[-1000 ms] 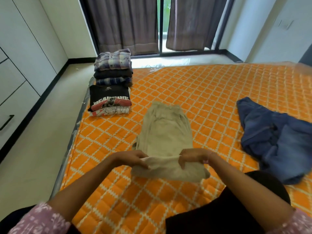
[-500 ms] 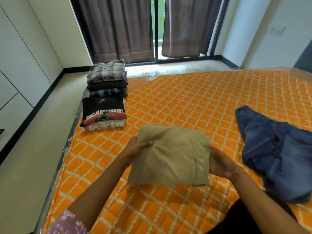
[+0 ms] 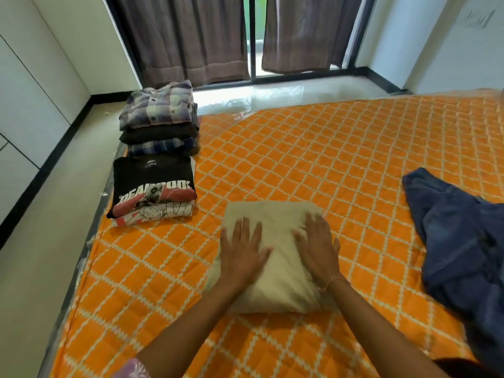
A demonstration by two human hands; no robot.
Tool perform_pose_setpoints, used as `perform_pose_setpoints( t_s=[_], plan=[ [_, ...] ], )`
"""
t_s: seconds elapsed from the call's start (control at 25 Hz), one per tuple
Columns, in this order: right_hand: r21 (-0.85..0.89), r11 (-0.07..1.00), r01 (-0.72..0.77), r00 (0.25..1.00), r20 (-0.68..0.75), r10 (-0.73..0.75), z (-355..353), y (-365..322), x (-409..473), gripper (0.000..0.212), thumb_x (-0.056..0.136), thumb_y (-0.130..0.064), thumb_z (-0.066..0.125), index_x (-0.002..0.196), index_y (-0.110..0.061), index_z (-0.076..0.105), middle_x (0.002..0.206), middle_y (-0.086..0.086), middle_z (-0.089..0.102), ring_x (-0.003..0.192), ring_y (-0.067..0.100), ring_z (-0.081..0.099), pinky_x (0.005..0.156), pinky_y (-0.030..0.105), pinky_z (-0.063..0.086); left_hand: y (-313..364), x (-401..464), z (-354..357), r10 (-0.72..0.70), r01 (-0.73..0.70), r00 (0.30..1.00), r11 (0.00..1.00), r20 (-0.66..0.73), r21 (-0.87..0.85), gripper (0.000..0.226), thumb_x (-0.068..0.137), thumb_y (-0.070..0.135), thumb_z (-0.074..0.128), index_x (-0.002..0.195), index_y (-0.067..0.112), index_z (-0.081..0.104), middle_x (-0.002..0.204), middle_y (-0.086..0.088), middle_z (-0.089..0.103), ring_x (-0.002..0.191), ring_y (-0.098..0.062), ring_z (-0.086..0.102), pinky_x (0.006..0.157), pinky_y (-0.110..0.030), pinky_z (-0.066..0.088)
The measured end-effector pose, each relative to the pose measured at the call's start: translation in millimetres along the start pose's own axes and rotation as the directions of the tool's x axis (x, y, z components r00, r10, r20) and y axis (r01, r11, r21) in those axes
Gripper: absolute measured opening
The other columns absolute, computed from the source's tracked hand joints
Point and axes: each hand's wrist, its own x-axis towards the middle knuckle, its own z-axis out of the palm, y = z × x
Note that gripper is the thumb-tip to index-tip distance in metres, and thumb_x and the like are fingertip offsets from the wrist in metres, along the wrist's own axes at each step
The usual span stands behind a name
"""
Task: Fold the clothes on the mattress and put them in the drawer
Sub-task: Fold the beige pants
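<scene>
Left hand (image 3: 241, 248) and right hand (image 3: 317, 246) now lie flat, fingers spread, pressing the folded beige garment (image 3: 272, 257) onto the orange mattress (image 3: 327, 159); half a second ago they held it lifted. Fold done. Blue jeans (image 3: 461, 241) remain unfolded; folded stacks (image 3: 155, 165) wait nearby.

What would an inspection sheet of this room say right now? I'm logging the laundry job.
Surface: orange mattress, plastic wrap along its edges.
Job's things: beige garment folded; two stacks of folded clothes at the left edge; blue jeans unfolded on the right.
Clutter: nothing seen.
Hands: left hand and right hand press flat on the beige garment.
Cables: nothing seen.
Surroundings: curtains, white cabinets, bare floor.
</scene>
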Motion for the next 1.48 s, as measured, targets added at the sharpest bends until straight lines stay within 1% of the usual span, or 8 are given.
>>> perform_pose_setpoints(
  t_s=[0.12, 0.28, 0.4, 0.48, 0.6, 0.96, 1.28, 1.48],
  plan=[
    [-0.282, 0.952, 0.118, 0.986, 0.144, -0.079, 20, -3, -7, 0.073, 0.085, -0.071, 0.006, 0.149, -0.037, -0.002, 0.157, -0.003, -0.015, 0.146, 0.019, -0.014, 0.112, 0.057, -0.003, -2, 3, 26, -0.023, 0.022, 0.998, 1.000, 0.065, 0.012, 0.074, 0.088, 0.069, 0.003, 0.151, 0.031, -0.004, 0.159, -0.006, -0.010, 0.147, -0.022, -0.009, 0.112, -0.051, -0.011],
    [0.141, 0.989, -0.035, 0.981, -0.185, 0.061, 16, 5, 15, 0.053, 0.098, -0.041, 0.040, 0.143, -0.012, 0.038, 0.151, 0.011, 0.034, 0.139, 0.027, 0.031, 0.109, 0.045, 0.026, -17, 18, 16, -0.130, 0.118, 0.991, 0.919, -0.008, -0.376, 0.063, 0.098, 0.047, 0.036, 0.151, 0.021, 0.013, 0.160, -0.007, 0.005, 0.146, -0.022, 0.008, 0.116, -0.044, 0.013],
    [0.472, 0.849, -0.238, 0.925, -0.158, 0.347, -5, 8, 48, 0.030, 0.094, -0.027, 0.056, 0.105, -0.001, 0.065, 0.107, 0.017, 0.064, 0.097, 0.033, 0.057, 0.075, 0.035, 0.042, -31, 51, -7, -0.614, 0.403, 0.769, 0.248, 0.179, -0.881, 0.029, 0.095, 0.024, 0.051, 0.120, 0.007, 0.053, 0.120, -0.015, 0.053, 0.096, -0.027, 0.054, 0.078, -0.035, 0.043],
    [0.556, 0.770, -0.312, 0.913, -0.050, 0.405, -11, 3, 66, 0.032, 0.089, -0.031, 0.062, 0.086, 0.001, 0.066, 0.082, 0.015, 0.062, 0.076, 0.029, 0.054, 0.063, 0.031, 0.037, -39, 72, -25, -0.509, 0.420, 0.721, -0.220, 0.471, -0.880, 0.014, 0.093, 0.018, 0.057, 0.099, 0.006, 0.058, 0.093, -0.013, 0.057, 0.077, -0.025, 0.053, 0.067, -0.034, 0.044],
    [0.585, 0.725, -0.363, 0.878, -0.046, 0.477, -9, -3, 85, 0.038, 0.085, -0.029, 0.067, 0.058, -0.010, 0.047, 0.060, 0.011, 0.046, 0.057, 0.025, 0.042, 0.055, 0.030, 0.026, -51, 90, -31, -0.299, 0.439, 0.736, -0.472, 0.607, -0.765, 0.026, 0.095, 0.025, 0.054, 0.077, 0.007, 0.060, 0.063, -0.005, 0.056, 0.062, -0.020, 0.050, 0.058, -0.033, 0.043],
    [0.517, 0.822, -0.238, 0.869, -0.264, 0.418, -15, 2, 87, 0.019, 0.090, -0.017, 0.061, 0.074, -0.008, 0.057, 0.073, 0.011, 0.055, 0.074, 0.030, 0.050, 0.062, 0.032, 0.032, -62, 87, -43, 0.009, 0.554, 0.828, -0.160, 0.560, -0.817, 0.024, 0.100, 0.003, 0.038, 0.111, 0.010, 0.058, 0.063, -0.003, 0.062, 0.049, -0.010, 0.057, 0.042, -0.021, 0.047],
    [0.878, 0.356, -0.320, 0.877, 0.132, 0.461, -33, 20, 96, 0.013, 0.095, -0.007, 0.053, 0.094, 0.004, 0.060, 0.100, 0.013, 0.060, 0.089, 0.027, 0.058, 0.082, 0.043, 0.051, -62, 94, -25, -0.290, 0.353, 0.893, -0.025, 0.345, -0.935, 0.020, 0.095, 0.002, 0.049, 0.098, 0.009, 0.067, 0.084, -0.010, 0.065, 0.074, -0.025, 0.059, 0.061, -0.032, 0.051],
    [0.633, 0.733, -0.250, 0.951, 0.020, 0.307, -17, 23, 96, 0.021, 0.097, -0.016, 0.051, 0.110, -0.003, 0.060, 0.115, 0.019, 0.061, 0.102, 0.037, 0.059, 0.089, 0.050, 0.048, -56, 88, -17, -0.359, 0.424, 0.826, -0.113, 0.435, -0.899, 0.026, 0.091, 0.013, 0.054, 0.065, 0.011, 0.055, 0.064, -0.007, 0.055, 0.057, -0.020, 0.045, 0.052, -0.030, 0.038]
  ],
)
